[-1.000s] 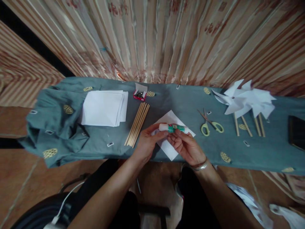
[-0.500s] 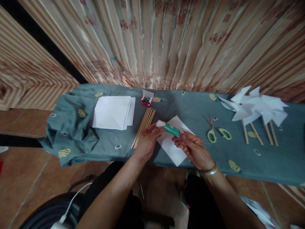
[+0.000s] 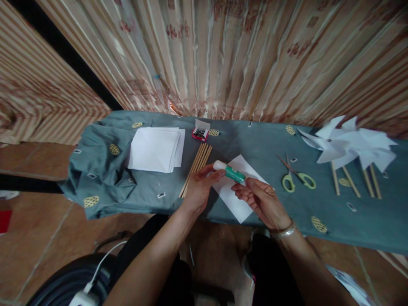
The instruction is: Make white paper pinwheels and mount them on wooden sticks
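Note:
Between my two hands is a green glue stick [image 3: 235, 174] with a white cap, tilted down to the right. My left hand [image 3: 199, 189] pinches it at the capped end. The fingers of my right hand [image 3: 259, 197] are closed on its lower end. Under the glue stick a square sheet of white paper [image 3: 237, 206] lies turned like a diamond on the cloth. Just left of the paper, partly behind my left hand, lie several thin wooden sticks [image 3: 198, 163].
A stack of white paper [image 3: 154, 151] lies on the left of the cloth-covered table [image 3: 159, 204]. A small red box [image 3: 200, 132] of dark pieces stands open at the back. Scissors [image 3: 297, 176] with green handles lie right, before several white paper pinwheels [image 3: 350, 142] on sticks.
The whole view has shifted slightly, so the table contents appear a little further right. Both hands keep their hold on the glue stick, with almost no other movement.

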`<state>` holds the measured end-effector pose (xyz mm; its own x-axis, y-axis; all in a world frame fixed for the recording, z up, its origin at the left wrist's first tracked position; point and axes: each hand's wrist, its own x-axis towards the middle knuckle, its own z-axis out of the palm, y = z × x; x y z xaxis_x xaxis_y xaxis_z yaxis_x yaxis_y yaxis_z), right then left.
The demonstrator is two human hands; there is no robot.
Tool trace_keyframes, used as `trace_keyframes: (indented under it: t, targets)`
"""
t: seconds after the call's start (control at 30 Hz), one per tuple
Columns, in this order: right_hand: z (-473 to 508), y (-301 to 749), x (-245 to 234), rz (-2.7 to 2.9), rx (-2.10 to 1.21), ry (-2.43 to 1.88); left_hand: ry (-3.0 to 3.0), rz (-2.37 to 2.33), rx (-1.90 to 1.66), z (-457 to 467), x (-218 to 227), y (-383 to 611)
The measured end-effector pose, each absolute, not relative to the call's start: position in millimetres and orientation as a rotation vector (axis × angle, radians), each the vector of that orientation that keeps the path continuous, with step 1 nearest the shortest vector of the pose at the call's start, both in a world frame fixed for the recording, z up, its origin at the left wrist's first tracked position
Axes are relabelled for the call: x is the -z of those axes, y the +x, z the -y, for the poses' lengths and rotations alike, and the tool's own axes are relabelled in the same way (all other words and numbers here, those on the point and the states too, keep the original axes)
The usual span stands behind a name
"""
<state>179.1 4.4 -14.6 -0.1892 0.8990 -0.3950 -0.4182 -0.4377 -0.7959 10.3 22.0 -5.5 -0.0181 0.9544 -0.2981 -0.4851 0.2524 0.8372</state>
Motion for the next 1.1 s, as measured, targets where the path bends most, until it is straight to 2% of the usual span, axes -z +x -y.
trace_keyframes:
  t: [0.27, 0.63, 0.83, 1.1]
  targets:
    - [-6.0, 169.3, 16.4, 0.378, -1.846, -0.951, 0.772, -1.018, -1.183, -12.9, 11.0, 22.1]
    - [-9.1, 224.5, -1.0, 1.058, -1.186, -1.499, 1.890, -1.132, -0.979, 4.7, 25.5, 9.9]
    - [-12.4, 226.3, 4.9, 1.179, -1.086, -1.557, 2.332, -1.118, -0.775, 16.0, 32.6, 22.3]
    - [-16.4, 228.2, 11.8, 1.115, -1.031, -1.474, 2.475, -1.246, -0.654, 11.1, 31.7, 22.8]
